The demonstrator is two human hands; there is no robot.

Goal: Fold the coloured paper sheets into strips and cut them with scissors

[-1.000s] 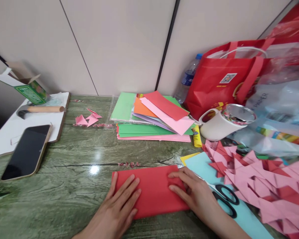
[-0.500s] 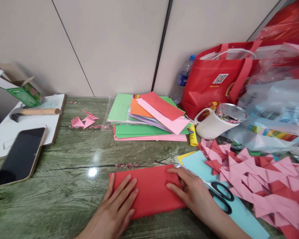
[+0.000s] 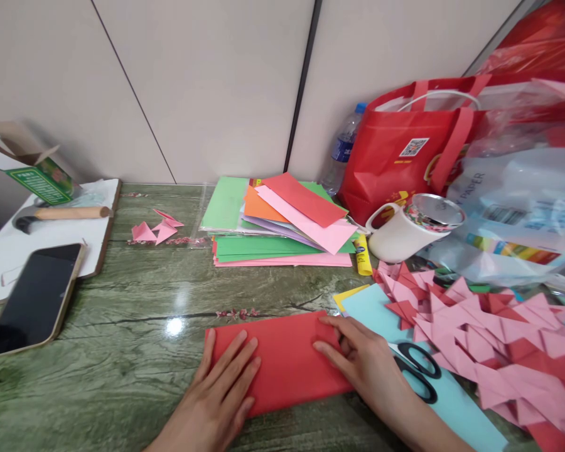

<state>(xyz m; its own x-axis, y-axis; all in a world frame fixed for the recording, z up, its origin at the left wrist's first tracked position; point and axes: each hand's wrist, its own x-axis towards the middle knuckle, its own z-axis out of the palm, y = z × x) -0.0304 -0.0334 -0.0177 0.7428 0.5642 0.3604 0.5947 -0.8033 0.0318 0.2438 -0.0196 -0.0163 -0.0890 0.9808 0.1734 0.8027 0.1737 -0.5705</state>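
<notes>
A folded sheet of red paper (image 3: pixel 287 364) lies on the table in front of me, its long side running left to right. My left hand (image 3: pixel 223 383) rests flat on its left part, fingers stretched out and slightly apart. At the right end, my right hand (image 3: pixel 360 361) grips the paper between thumb and forefinger, the other fingers curled in and partly hidden. Just beside that hand are black-handled scissors (image 3: pixel 421 373), lying on light blue paper (image 3: pixel 461 405). The scissors' blades are mostly hidden behind my right hand.
Pink and red folded paper pieces (image 3: pixel 489 339) are heaped at the right. Behind stand a stack of coloured paper (image 3: pixel 282 248), a glue stick (image 3: pixel 363 254), a white mug (image 3: pixel 395 242), a bottle (image 3: pixel 341 154) and a red bag (image 3: pixel 386 150). At left lie a phone (image 3: pixel 32 298) and a hammer (image 3: pixel 70 213).
Both hands and the red paper have hardly moved. The whole view has shifted very slightly.
</notes>
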